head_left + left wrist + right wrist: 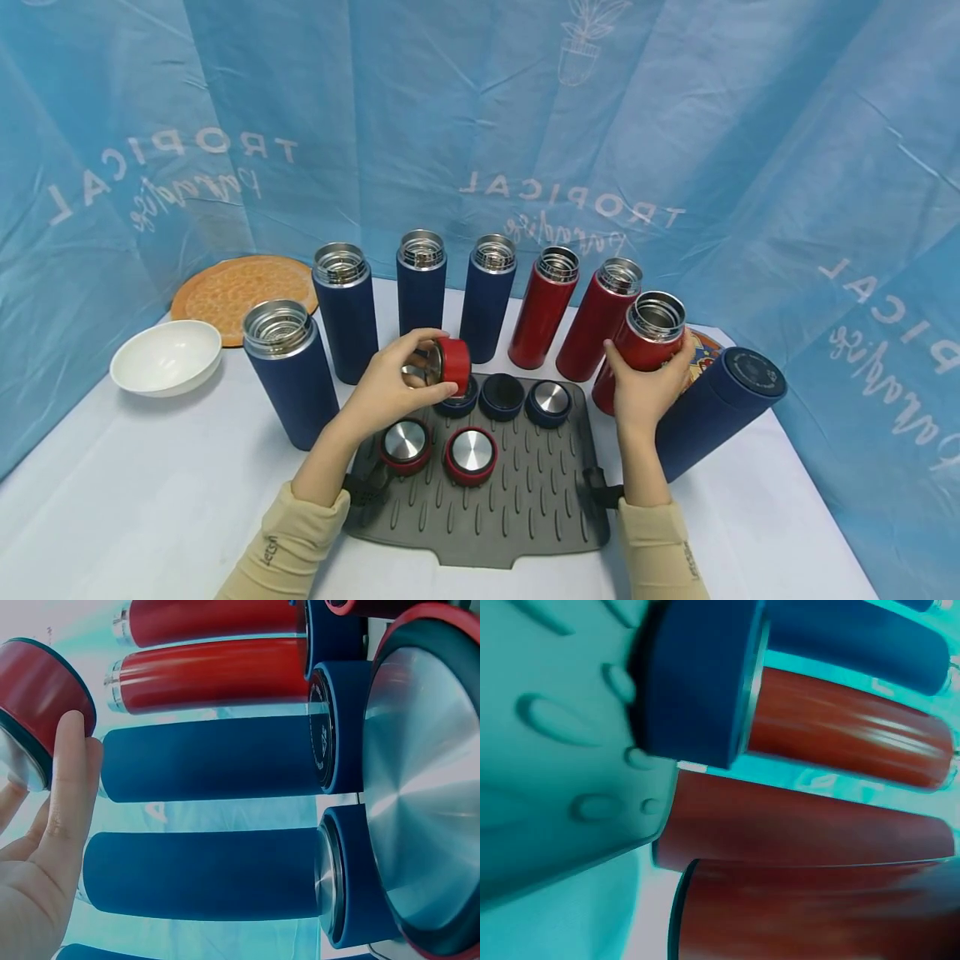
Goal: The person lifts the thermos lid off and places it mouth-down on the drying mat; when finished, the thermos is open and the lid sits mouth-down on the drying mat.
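My left hand (393, 379) holds a red bottle lid (455, 367), turned on its side, over the back of a dark ridged mat (517, 521). In the left wrist view fingers lie along the lid's red side. My right hand (647, 392) grips an open red thermos bottle (637, 350) just below its steel neck, thumb on one side and fingers on the other. On the mat stand two red lids with steel tops, one a red lid (471, 454) near the middle. Behind them is a row of three blue lids, including a blue lid (548, 403) at the right.
Two open red bottles (543, 308) and several open blue bottles (422, 287) stand in an arc behind the mat. A closed blue bottle (712, 417) is right of my right hand. A white bowl (167, 358) and a round orange mat (251, 287) lie at left. A blue curtain (420, 108) hangs behind.
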Available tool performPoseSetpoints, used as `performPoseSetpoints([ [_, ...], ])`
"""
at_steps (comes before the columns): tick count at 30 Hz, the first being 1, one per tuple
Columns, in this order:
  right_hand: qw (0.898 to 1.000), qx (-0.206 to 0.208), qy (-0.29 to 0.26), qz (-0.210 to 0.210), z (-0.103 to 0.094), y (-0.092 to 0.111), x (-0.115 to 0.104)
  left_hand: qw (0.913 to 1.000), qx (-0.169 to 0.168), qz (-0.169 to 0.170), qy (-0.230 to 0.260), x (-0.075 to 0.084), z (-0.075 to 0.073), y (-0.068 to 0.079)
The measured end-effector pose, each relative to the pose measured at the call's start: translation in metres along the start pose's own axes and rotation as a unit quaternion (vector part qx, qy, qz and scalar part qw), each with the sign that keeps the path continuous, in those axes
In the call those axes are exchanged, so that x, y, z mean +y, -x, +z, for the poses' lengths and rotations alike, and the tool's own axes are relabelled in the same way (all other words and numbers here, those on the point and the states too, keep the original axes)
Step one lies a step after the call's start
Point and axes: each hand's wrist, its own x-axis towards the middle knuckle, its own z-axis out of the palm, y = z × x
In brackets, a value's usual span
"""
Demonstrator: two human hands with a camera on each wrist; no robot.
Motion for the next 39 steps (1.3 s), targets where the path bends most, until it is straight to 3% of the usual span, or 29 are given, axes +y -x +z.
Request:
performPoseSetpoints([
  [4, 0.999, 0.018, -0.033, 0.023, 0.002, -0.001, 0.006, 0.9999, -0.008, 0.0, -0.009, -0.002, 0.001, -0.002],
  [10, 0.998, 0.024, -0.044, 0.033, 0.003, -0.003, 0.015, 0.9996, -0.025, -0.004, -0.014, -0.002, 0.004, -0.002],
  [21, 0.994, 0.02, -0.042, 0.096, -0.002, -0.006, 0.021, 0.9982, -0.042, 0.006, -0.041, 0.002, 0.01, 0.001],
  [28, 0.993, -0.007, -0.033, 0.114, -0.002, -0.008, 0.022, 0.9941, -0.075, 0.053, -0.058, 0.004, 0.018, 0.002],
  [33, 0.995, -0.017, -0.027, 0.097, 0.001, -0.006, 0.018, 0.99, -0.095, 0.071, -0.077, 0.004, 0.03, 0.003],
  [39, 0.999, 0.001, 0.035, -0.01, 0.004, 0.003, 0.003, 0.977, -0.131, 0.086, -0.145, 0.009, 0.054, 0.002],
])
